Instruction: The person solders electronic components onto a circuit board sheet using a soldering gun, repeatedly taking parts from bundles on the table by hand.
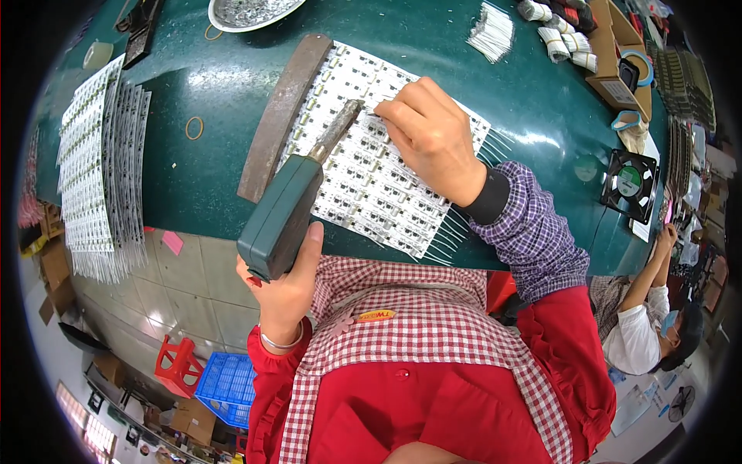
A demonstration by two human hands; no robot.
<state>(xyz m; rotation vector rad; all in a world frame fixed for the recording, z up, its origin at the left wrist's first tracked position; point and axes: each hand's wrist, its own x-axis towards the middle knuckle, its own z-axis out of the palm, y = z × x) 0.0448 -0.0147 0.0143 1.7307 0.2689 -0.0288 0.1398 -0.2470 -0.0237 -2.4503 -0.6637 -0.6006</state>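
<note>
My left hand (pixel 290 290) is wrapped round the grip of a soldering gun (pixel 282 213) with a dark green body. Its metal barrel points away to the upper right, and the tip hovers over or rests on a white panel of small circuit boards (pixel 363 166); which of the two, I cannot tell. Just right of the tip, my right hand (pixel 433 139) is closed in a pinch low over the panel. Whatever lies between those fingertips is too small to make out. Thin white wires (pixel 448 236) stick out past the panel's right edge. A dark flat bar (pixel 282 116) lies along its left edge.
A stack of similar wired panels (pixel 100 170) stands at the left. Far back are a metal bowl (pixel 251 11) and loose white wires (pixel 491 32). Bundled wires (pixel 568 39), a cardboard box (pixel 618 66) and a black fan (pixel 630 182) sit at right. Beyond, a person (pixel 641 332) works.
</note>
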